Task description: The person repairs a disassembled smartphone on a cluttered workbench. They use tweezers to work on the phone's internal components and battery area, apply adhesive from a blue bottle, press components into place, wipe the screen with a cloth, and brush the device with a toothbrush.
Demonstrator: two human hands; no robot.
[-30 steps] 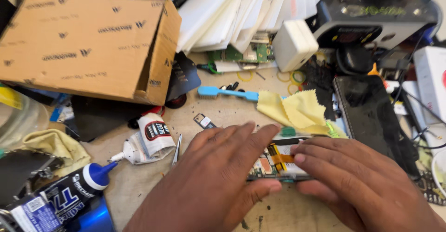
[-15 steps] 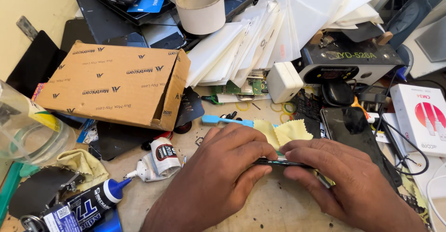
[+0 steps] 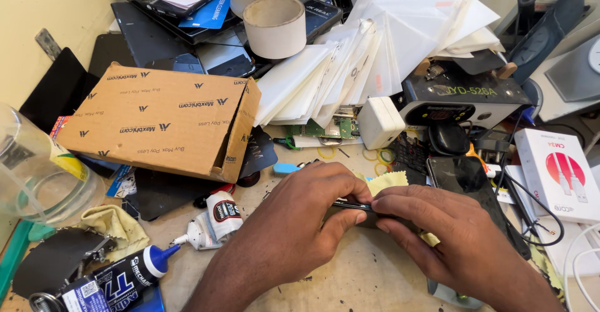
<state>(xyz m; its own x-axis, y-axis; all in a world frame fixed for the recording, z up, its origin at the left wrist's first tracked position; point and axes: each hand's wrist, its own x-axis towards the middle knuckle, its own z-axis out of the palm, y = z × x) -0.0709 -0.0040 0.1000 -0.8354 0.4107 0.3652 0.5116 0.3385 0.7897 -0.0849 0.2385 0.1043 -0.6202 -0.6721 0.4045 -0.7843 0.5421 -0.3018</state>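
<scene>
Head view: a thin, dark, flat device [image 3: 353, 206], seen nearly edge-on, sits low over the counter [image 3: 350, 281] between two hands. The left hand [image 3: 294, 224] has its grip closed on the device's left end, thumb below and fingers curled over the top. The right hand [image 3: 437, 231] closes on the right end, fingertips pressed along the upper edge, so that most of the device is hidden; what kind of device it is cannot be told for sure.

Just behind the hands lies a yellow cloth [image 3: 387, 182], partly covered by them. To the right of it a dark phone [image 3: 465, 184] lies face up, and beyond that a white box with red cable pictures [image 3: 559, 174]. Behind the cloth stands a white charger block [image 3: 380, 122], touching a black machine [image 3: 462, 99].

Left of the hands, a squeezed white glue tube [image 3: 209, 221] lies on the counter, with a blue-tipped black glue bottle [image 3: 119, 281] nearer the lower left corner. Above them a brown cardboard box [image 3: 159, 121] lies tilted on dark sheets. A fan of white sleeves [image 3: 369, 55] leans behind the box's right end, and a roll of pale tape [image 3: 274, 25] stands at the back. A clear plastic container [image 3: 31, 174] is at the far left edge.
</scene>
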